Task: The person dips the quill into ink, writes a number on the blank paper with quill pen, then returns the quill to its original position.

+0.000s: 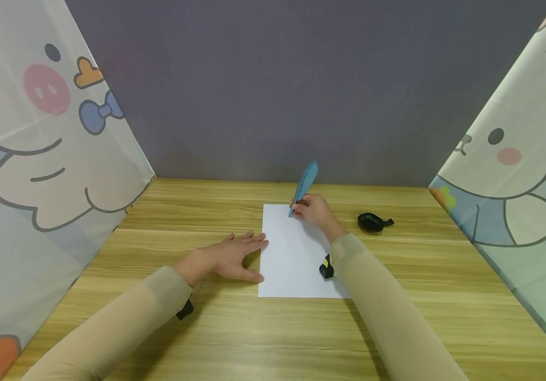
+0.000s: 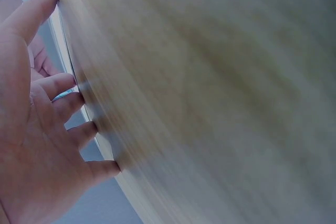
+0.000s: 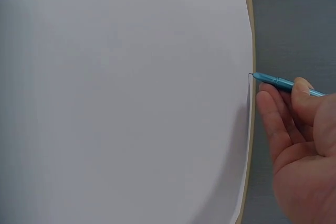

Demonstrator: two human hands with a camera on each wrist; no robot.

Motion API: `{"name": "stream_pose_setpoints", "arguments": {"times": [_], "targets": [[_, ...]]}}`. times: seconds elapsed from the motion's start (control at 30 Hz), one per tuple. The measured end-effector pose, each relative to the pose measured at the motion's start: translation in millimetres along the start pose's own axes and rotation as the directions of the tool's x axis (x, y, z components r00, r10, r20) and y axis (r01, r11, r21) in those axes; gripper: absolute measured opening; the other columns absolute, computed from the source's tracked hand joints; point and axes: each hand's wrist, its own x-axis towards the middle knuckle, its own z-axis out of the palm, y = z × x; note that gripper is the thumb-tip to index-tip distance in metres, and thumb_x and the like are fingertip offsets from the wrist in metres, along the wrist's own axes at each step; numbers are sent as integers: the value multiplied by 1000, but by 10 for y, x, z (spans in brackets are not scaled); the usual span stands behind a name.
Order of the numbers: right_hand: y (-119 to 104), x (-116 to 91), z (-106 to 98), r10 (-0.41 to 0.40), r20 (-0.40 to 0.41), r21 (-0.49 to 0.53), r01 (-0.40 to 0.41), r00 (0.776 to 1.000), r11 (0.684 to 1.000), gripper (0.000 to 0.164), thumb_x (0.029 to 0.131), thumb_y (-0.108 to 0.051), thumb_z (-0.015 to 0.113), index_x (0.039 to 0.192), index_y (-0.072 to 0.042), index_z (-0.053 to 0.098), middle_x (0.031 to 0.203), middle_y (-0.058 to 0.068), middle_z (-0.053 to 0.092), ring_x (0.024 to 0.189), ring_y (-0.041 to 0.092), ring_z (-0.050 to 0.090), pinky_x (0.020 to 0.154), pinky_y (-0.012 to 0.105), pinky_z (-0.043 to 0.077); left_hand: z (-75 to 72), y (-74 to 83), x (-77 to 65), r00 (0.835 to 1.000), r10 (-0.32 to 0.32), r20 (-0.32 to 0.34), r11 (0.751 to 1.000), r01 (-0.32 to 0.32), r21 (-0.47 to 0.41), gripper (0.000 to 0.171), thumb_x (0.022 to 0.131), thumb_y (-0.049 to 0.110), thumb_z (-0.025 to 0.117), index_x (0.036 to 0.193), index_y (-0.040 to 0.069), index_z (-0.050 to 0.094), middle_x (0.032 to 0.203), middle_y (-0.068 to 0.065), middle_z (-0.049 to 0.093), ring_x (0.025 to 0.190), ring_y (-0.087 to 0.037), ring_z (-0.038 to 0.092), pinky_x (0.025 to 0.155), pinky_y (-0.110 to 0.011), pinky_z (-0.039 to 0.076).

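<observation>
A white sheet of paper (image 1: 292, 259) lies upright in front of me on the wooden table. My right hand (image 1: 313, 209) pinches a blue feather pen (image 1: 306, 180) near the sheet's upper part. The feather end points up, and in the right wrist view the pen's tip meets the paper, with the thumb and fingers around its shiny blue barrel (image 3: 283, 83). At the sheet's left edge my left hand (image 1: 235, 258) lies with spread, straight fingers, its fingertips at the paper's border. The left wrist view shows those fingertips (image 2: 107, 167) against the surface.
A small black pan-shaped object (image 1: 370, 222) with a short handle sits right of the paper. Below my right wrist hangs a black wrist camera (image 1: 326, 268). A grey panel (image 1: 278, 95) stands behind the table (image 1: 197, 211), with cartoon-printed cloths (image 1: 63, 174) at both sides.
</observation>
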Motion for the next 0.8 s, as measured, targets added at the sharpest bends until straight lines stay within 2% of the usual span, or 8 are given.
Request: {"name": "stream_pose_setpoints", "arguments": {"times": [0.13, 0.37, 0.8], "targets": [[-10, -9, 17, -1, 4, 4, 1, 1000, 1000, 26, 111, -10, 65, 129, 5, 77, 130, 24, 77, 116, 31, 76, 97, 35, 65, 7, -8, 1, 1000, 2, 1, 1000, -2, -2, 102, 99, 71, 67, 177, 22, 25, 186, 3, 14, 174, -31, 7, 136, -72, 9], [-13, -13, 29, -36, -1, -74, 36, 999, 997, 23, 110, -13, 67, 125, 0, 80, 122, 19, 81, 103, 21, 76, 90, 30, 65, 1, 0, 2, 1000, -3, 3, 1000, 3, 1, 102, 99, 72, 67, 177, 22, 25, 186, 3, 14, 174, -31, 8, 136, -72, 10], [-2, -4, 70, -61, 23, -100, 63, 998, 993, 23, 111, -16, 68, 123, -3, 82, 121, 17, 82, 105, 23, 77, 90, 31, 65, -7, -3, 4, 1000, -2, 1, 1000, 2, 19, 102, 98, 73, 67, 177, 23, 26, 186, 2, 15, 174, -31, 9, 136, -72, 11]]}}
